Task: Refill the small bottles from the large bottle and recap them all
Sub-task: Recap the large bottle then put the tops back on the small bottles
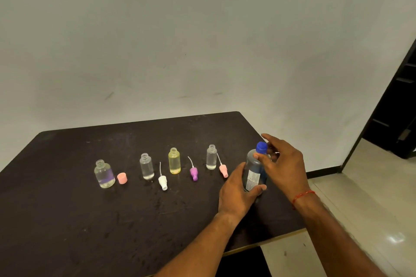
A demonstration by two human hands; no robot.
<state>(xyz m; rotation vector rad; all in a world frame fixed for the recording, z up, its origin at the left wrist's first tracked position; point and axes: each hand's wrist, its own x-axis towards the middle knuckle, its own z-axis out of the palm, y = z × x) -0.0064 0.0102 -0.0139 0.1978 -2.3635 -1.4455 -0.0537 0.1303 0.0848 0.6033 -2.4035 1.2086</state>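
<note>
1. Left to centre: four small bottles (146,166) stand open in a row, loose caps (122,178) beside them.
2. My left hand (238,189) clamps the upright large bottle (253,165), near right.
3. My right hand (284,164), nearer the blue cap (261,147) on top, has its thumb against it; whether it grips I cannot tell.
4. Dark table (112,220), scuffed white wall (202,40), tiled floor (371,209) at right.

Four small uncapped bottles are counted: squat bottle (104,174), slim clear bottle (146,166), yellow bottle (174,161), rightmost clear bottle (211,157). Three spray tops are counted: white spray top (162,182), purple spray top (193,173), pink spray top (223,170). One pink cap (122,178) is seen at three o'clock of the squat bottle. One large bottle (254,175) and one blue cap (261,147) are counted.
</note>
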